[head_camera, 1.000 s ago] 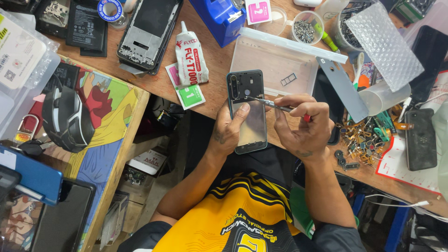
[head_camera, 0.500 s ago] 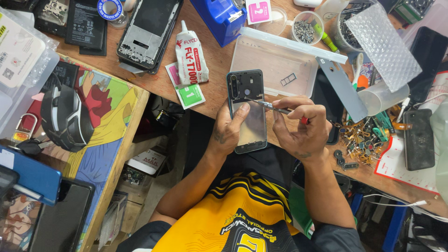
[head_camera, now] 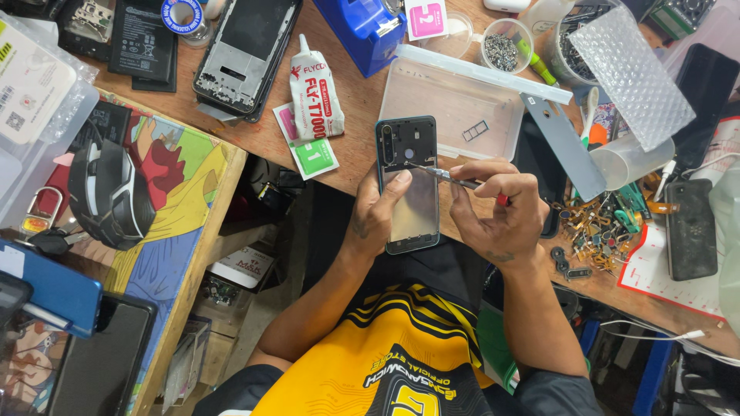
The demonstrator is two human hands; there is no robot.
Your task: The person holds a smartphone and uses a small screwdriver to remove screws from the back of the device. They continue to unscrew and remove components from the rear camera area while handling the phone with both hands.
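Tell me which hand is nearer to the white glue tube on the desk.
Left. The left hand grips the phone back cover, just right of the glue tube. The right hand, holding the screwdriver, is farther away, beyond the cover.

Dark teal-edged phone frame (head_camera: 408, 185); red-tipped silver screwdriver (head_camera: 462, 182); yellow-and-black striped jersey (head_camera: 401, 347); blue box (head_camera: 362, 31); white glue tube (head_camera: 314, 91)

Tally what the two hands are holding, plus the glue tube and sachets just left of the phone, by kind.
Phone back frame, in left hand: 1
Screwdriver, in right hand: 1
Glue tube: 1
Wipe sachets: 2
Total: 5
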